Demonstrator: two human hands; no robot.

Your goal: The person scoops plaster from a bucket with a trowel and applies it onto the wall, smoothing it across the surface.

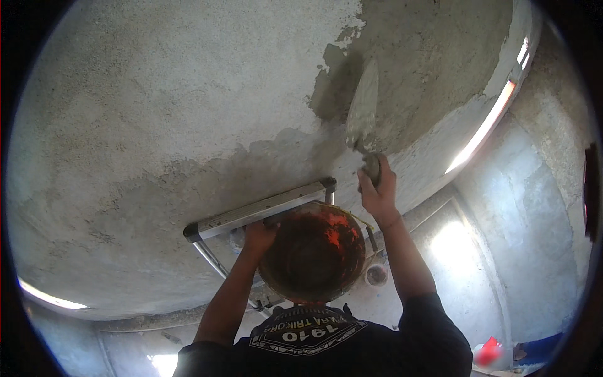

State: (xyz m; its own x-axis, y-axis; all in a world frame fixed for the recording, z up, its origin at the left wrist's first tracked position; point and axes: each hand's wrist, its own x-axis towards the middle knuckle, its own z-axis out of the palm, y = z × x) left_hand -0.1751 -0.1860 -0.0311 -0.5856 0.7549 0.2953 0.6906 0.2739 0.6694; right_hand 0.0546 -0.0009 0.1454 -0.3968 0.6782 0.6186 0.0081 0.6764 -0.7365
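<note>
My right hand (380,191) is closed round the handle of a trowel (363,103), held up against the wall. The blade lies over wet, darker plaster (433,69), close to its ragged border with the paler dry surface. Below, my left hand (260,235) is closed on the left rim of a bucket (342,235). Dark mortar coats much of the bucket's inside, with orange showing through on the right; how much mortar it holds is hard to tell. The bucket is beside the top of a metal stepladder (264,207).
Pale, rough plaster (157,94) covers the upper left wall. A small round container (377,274) stands on the floor to the bucket's right. Red and blue things (487,352) lie at lower right. Bright light enters through a narrow opening (483,129).
</note>
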